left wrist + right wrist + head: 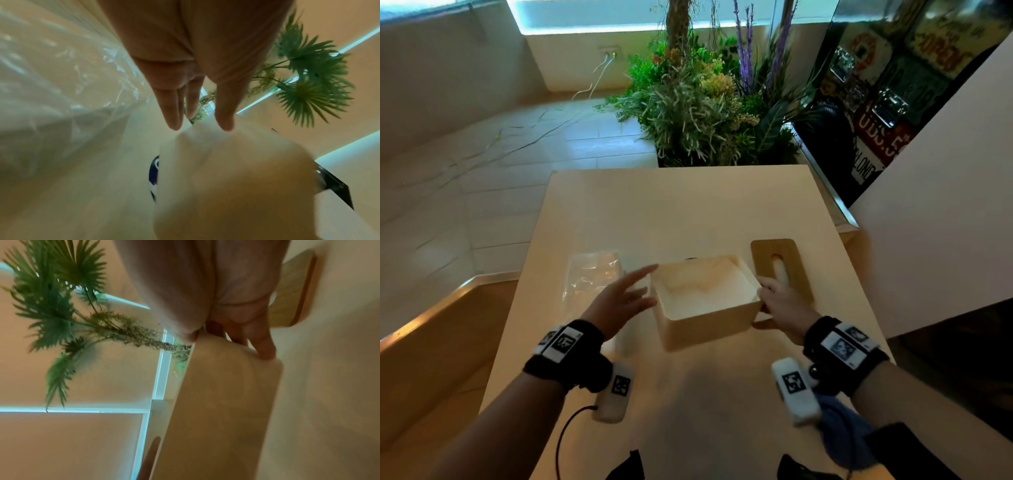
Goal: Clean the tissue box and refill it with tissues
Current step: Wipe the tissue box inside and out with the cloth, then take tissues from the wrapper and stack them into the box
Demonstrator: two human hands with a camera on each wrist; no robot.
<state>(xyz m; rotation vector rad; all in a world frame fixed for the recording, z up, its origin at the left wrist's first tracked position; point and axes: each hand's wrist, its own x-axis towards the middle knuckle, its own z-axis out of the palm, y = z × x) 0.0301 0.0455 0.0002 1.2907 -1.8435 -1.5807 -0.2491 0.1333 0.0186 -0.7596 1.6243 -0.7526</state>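
Nearest, the right hand [782,308] grips the open, empty tissue box [705,301] at its right wall, fingers [265,345] curled round it. Left hand [619,298] hovers beside it, fingers spread. Just beyond lie the wrapped tissues [590,274] and wooden lid [780,267]. One-handed, the box may slide on the tabletop [688,205].

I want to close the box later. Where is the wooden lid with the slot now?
In the head view the wooden lid lies flat on the table, just right of the open tissue box, beyond the right hand.
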